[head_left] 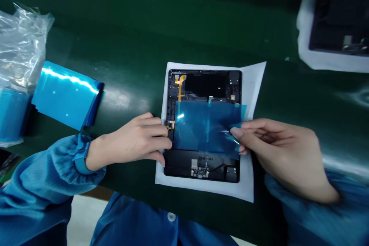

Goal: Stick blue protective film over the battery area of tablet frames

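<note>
An opened tablet [213,84] lies on a white sheet [250,92], its circuit boards, dark battery area and orange flex cable exposed. My left hand [141,140] is at the tablet's left edge, fingers bent and gripping that edge. A translucent blue film [198,127] covers the tablet's middle. Between thumb and fingers, my right hand [268,148] pinches the film's right edge. The film overhangs the tablet a little on that side. Whether its whole underside touches the tablet I cannot tell.
A stack of blue films [66,96] sits to the left. Beside it are another blue stack [13,115] and a crumpled clear plastic bag [25,46]. At the upper right, a second opened device [337,19] rests on white wrapping [305,38]. The table [129,54] is dark green.
</note>
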A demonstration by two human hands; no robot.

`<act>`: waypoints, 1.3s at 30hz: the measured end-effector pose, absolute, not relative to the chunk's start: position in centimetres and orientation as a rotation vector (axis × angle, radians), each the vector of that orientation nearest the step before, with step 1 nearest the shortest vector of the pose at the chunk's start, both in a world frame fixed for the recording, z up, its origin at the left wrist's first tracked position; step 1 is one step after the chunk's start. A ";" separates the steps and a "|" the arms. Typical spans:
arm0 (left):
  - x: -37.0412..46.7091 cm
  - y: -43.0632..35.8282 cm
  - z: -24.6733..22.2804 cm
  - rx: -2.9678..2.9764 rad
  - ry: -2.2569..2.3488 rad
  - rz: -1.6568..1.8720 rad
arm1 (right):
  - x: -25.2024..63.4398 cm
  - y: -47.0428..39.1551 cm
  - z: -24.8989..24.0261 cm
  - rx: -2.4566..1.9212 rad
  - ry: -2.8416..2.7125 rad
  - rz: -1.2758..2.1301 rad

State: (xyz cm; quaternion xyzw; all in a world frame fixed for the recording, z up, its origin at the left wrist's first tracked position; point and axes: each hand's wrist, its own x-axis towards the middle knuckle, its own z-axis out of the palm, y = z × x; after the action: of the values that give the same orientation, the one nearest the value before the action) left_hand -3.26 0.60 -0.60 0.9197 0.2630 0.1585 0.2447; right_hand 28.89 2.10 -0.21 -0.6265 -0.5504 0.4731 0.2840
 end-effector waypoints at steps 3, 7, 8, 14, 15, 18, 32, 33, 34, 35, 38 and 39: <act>-3.3 0.6 -0.6 2.516 0.719 0.428 | 29.0 2.0 -0.2 -1.671 -1.481 1.266; -3.4 0.7 -0.7 2.524 0.713 0.430 | 29.0 2.0 -0.1 -1.654 -1.473 1.287; -3.4 0.7 -0.7 2.526 0.714 0.427 | 29.0 2.1 0.0 -1.650 -1.469 1.292; -3.2 0.8 0.0 2.510 0.776 0.485 | 28.8 2.1 -0.5 -1.582 -1.358 1.373; -3.1 0.9 0.3 2.543 0.812 0.505 | 28.8 2.0 -0.8 -1.552 -1.296 1.343; -2.1 1.7 1.0 2.763 0.917 0.481 | 28.6 1.8 -1.9 -1.442 -1.123 1.154; 3.4 4.6 0.8 2.782 0.997 0.097 | 28.1 2.1 -1.9 -1.371 -1.627 0.868; 2.1 4.6 0.8 2.714 1.089 0.172 | 27.9 1.9 -1.4 -1.311 -1.822 0.788; 0.7 4.6 0.7 2.645 1.180 0.246 | 27.6 1.8 -0.8 -1.223 -2.039 0.694; -0.7 4.4 0.6 2.583 1.244 0.293 | 27.3 1.7 -0.4 -1.111 -2.257 0.596; -3.7 3.8 -0.4 2.475 1.285 0.226 | 25.8 2.3 0.0 -0.775 -2.732 0.322; -4.1 3.7 -0.7 2.457 1.278 0.176 | 25.2 2.8 -0.1 -0.706 -2.816 0.256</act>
State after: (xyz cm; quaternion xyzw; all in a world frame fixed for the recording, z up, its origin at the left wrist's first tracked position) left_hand -4.09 3.67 -0.73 0.8705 0.4529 0.0624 0.1821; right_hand 25.22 2.76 -0.12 -0.2406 -0.9600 0.0874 0.1136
